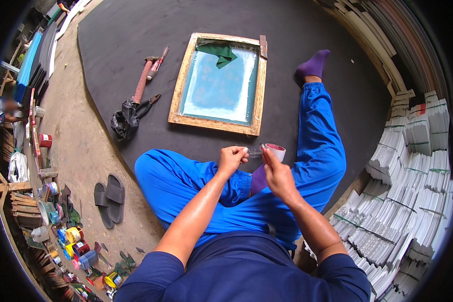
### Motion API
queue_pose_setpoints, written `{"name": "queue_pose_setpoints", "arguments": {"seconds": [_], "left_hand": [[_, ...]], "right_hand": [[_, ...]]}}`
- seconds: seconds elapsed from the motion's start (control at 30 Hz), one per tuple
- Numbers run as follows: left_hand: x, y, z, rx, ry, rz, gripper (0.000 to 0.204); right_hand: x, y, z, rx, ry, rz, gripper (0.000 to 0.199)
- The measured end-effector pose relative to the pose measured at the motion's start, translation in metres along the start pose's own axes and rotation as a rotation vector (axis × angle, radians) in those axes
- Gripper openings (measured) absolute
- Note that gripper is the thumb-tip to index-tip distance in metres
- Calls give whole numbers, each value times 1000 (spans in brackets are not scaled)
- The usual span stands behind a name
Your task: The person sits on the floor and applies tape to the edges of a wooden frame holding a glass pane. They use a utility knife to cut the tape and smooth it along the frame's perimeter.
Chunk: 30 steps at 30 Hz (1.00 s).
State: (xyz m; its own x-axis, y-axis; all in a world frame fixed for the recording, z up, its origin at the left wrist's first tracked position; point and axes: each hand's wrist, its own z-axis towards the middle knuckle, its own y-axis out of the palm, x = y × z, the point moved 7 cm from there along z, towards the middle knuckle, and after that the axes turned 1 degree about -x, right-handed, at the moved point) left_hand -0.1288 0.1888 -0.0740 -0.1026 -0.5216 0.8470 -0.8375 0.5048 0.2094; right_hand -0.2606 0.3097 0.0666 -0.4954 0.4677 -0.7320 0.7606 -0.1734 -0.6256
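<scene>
Between my hands a short clear strip [254, 152], which looks like tape, is stretched. My left hand [230, 160] pinches one end with thumb and forefinger. My right hand [279, 176] has its fingers pressed together at the other end. Right beside its fingertips is a tape roll [275, 149] with a reddish core; whether it touches the hand I cannot tell. Beyond my hands a wooden-framed mesh screen [217, 85] lies flat, pale in the middle with a teal border. A dark green cloth [220, 54] rests on its far left corner.
Left of the screen on the dark mat [116, 45] lie a hammer [141, 83], a red-handled cutter [158, 63], pliers [148, 104] and a black plastic bag [125, 121]. Slippers [109, 200] and paint cans [75, 234] are at left, bundled white stacks [387, 211] at right.
</scene>
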Motion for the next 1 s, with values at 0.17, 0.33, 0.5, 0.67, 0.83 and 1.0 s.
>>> {"name": "queue_pose_setpoints", "arguments": {"seconds": [0.17,0.33,0.5,0.67,0.83,1.0], "left_hand": [[4,0,-6,50,47,14,23],[5,0,-7,58,74,24,24],[6,1,-9,64,102,24,24],[4,0,-8,72,144,43,22],[3,-1,-8,87,170,59,21],[9,-1,-11,110,207,66,20]], "right_hand": [[-10,18,-14,30,-7,-64,49],[-15,22,-14,42,-23,-93,50],[-12,24,-13,60,-28,-131,49],[-18,26,-10,41,-7,-158,48],[-19,29,-7,25,5,-160,48],[-11,35,-3,-7,-1,-146,47]]}}
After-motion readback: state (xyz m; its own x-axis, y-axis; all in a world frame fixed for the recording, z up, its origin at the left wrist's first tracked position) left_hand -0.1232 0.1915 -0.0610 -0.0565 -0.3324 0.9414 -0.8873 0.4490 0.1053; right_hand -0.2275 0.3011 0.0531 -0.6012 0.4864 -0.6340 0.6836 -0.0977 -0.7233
